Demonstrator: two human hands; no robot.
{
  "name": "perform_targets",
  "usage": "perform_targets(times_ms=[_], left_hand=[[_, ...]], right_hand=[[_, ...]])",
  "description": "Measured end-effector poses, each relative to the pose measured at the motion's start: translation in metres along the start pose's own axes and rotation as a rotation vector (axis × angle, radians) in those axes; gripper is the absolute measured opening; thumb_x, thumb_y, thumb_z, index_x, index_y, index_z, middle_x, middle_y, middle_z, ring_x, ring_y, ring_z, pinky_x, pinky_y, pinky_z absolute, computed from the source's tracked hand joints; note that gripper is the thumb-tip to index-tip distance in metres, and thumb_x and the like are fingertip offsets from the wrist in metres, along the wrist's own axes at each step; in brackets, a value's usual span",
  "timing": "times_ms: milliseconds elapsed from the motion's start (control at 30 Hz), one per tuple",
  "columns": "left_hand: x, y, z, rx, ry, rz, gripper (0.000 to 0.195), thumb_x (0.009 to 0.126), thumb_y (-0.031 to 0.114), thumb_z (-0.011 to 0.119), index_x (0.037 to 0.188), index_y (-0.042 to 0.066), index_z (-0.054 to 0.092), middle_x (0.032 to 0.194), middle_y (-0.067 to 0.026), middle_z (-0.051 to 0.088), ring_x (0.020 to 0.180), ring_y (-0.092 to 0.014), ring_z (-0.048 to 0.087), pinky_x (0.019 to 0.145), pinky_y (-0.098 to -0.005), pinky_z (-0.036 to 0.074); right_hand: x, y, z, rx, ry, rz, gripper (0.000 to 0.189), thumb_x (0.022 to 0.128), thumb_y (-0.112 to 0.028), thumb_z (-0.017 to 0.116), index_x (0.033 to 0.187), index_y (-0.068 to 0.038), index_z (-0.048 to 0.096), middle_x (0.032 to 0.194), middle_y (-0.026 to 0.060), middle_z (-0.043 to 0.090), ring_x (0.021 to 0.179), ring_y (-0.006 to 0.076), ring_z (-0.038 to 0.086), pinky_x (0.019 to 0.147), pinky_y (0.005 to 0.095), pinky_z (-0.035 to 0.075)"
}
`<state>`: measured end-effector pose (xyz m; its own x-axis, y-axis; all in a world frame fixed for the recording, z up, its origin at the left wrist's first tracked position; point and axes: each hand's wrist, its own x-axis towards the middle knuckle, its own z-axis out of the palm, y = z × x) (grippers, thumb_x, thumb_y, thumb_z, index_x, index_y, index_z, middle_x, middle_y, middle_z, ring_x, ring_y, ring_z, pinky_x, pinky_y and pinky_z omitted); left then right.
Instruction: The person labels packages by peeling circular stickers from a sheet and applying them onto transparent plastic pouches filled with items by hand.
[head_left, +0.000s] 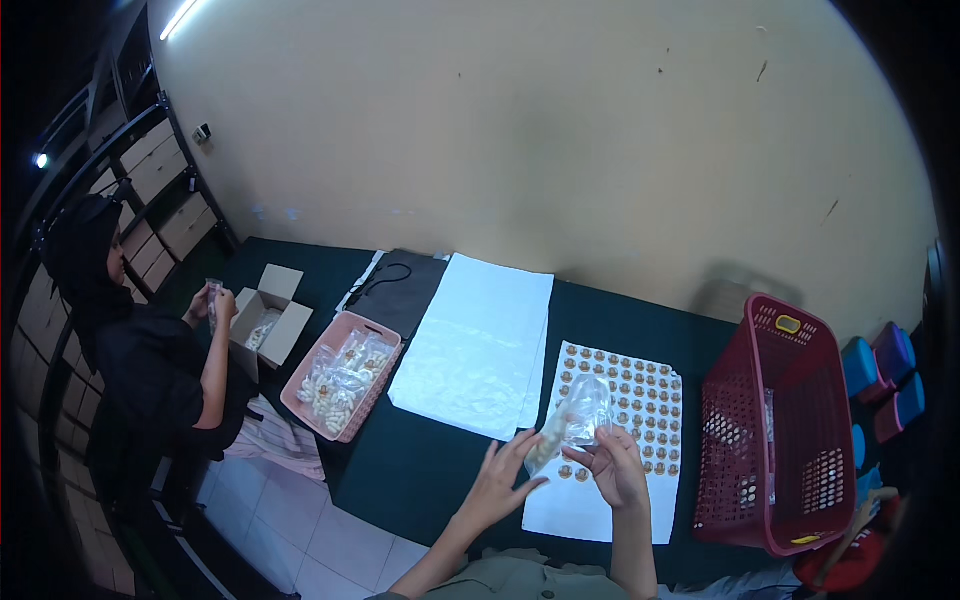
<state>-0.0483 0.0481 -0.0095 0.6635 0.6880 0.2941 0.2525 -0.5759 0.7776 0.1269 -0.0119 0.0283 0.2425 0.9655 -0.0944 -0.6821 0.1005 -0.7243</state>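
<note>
A clear plastic bag (589, 409) with whitish, capsule-like pieces along its left side is held up over a sheet of round stickers (652, 427). My left hand (501, 476) cradles the filled left end, fingers on one side and thumb spread below. At the clear, seemingly unfilled part, my right hand (616, 461) pinches the film between thumb and fingers. The stickers sit in rows on white backing, whose lower part is bare. Glare on the plastic hides some of the bag's contents.
Left of the stickers lie large white sheets (472, 345) and a pink basket (341, 427) of filled bags. A person (150, 360) handles a small packet beside an open cardboard box (259, 322). At right stand a tall maroon basket (802, 390) and blue-lidded containers (859, 367).
</note>
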Motion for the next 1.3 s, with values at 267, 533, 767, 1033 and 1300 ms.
perform_targets(times_ms=[267,533,767,1033,1300], left_hand=[[0.001,-0.019,-0.022,-0.118,0.261,-0.059,0.03,0.086,0.016,0.049,0.113,0.002,0.049,0.097,-0.0178,0.058,0.088,-0.029,0.058,0.075,-0.0324,0.045],[-0.007,-0.006,-0.008,-0.292,0.369,-0.229,0.028,0.091,0.021,0.041,0.098,-0.003,0.055,0.063,-0.0109,0.058,0.061,-0.01,0.058,0.053,-0.0249,0.044],[-0.015,-0.013,0.004,-1.168,0.179,-0.43,0.027,0.089,0.02,0.048,0.105,-0.002,0.052,0.089,-0.0081,0.058,0.083,-0.012,0.057,0.075,-0.0229,0.046],[-0.022,-0.043,-0.006,-0.959,0.041,-0.624,0.023,0.087,0.016,0.052,0.099,-0.003,0.056,0.087,-0.0035,0.058,0.073,-0.007,0.055,0.069,-0.0204,0.047],[0.007,-0.018,0.019,-1.24,0.108,-0.669,0.027,0.083,0.016,0.057,0.105,0.001,0.05,0.086,-0.0002,0.055,0.078,-0.005,0.053,0.062,-0.0195,0.045]], right_hand=[[-0.004,-0.013,0.007,-0.092,-0.021,-0.12,0.038,0.087,-0.019,0.047,0.116,0.004,0.04,0.121,0.0252,0.041,0.102,0.0277,0.053,0.075,0.0323,0.051],[-0.008,0.036,-0.008,-0.73,-0.172,0.286,0.027,0.08,-0.015,0.06,0.1,0.002,0.054,0.084,0.0092,0.061,0.07,0.0129,0.059,0.057,0.0227,0.046],[0.002,0.043,-0.005,-0.671,-0.073,0.266,0.026,0.084,-0.025,0.056,0.086,0.0,0.061,0.07,0.0034,0.06,0.058,0.0075,0.054,0.05,0.0195,0.041],[0.007,0.079,-0.005,-0.59,-0.041,0.376,0.025,0.085,-0.026,0.054,0.083,-0.001,0.06,0.069,0.0037,0.06,0.06,0.0078,0.054,0.053,0.0208,0.041],[0.031,0.075,-0.015,-0.425,0.107,0.149,0.021,0.085,-0.02,0.054,0.084,0.0,0.059,0.07,0.0049,0.06,0.056,0.0077,0.051,0.052,0.0204,0.04]])
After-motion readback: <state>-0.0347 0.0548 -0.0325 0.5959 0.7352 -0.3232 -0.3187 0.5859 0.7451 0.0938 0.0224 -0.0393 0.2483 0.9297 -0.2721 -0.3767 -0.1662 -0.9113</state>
